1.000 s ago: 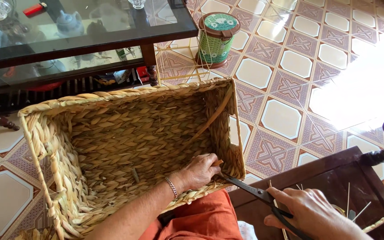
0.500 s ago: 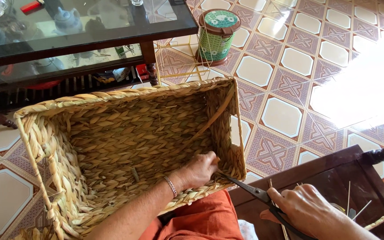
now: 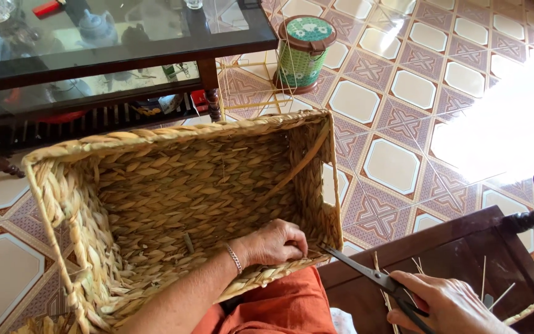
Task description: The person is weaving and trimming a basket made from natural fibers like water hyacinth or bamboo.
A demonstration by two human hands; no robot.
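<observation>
A large rectangular woven straw basket [image 3: 125,141] lies tilted toward me, its open side up. My left hand [image 3: 274,242] reaches inside it and grips the near wall close to the right corner, fingers curled over the weave. My right hand [image 3: 446,304] holds dark scissors [image 3: 366,273] whose blades point at the basket's near right corner, next to my left fingers. A thin bracelet sits on my left wrist. My orange trousers [image 3: 282,306] show under the basket.
A dark wooden chair [image 3: 465,247] with loose straw strands stands at the lower right. A glass-topped table [image 3: 112,37] stands at the back left. A green woven stool [image 3: 305,52] stands on the patterned tile floor [image 3: 403,117] behind the basket.
My left hand has shifted slightly right along the basket's near wall. The scissors stay pointed at the same corner, barely moved.
</observation>
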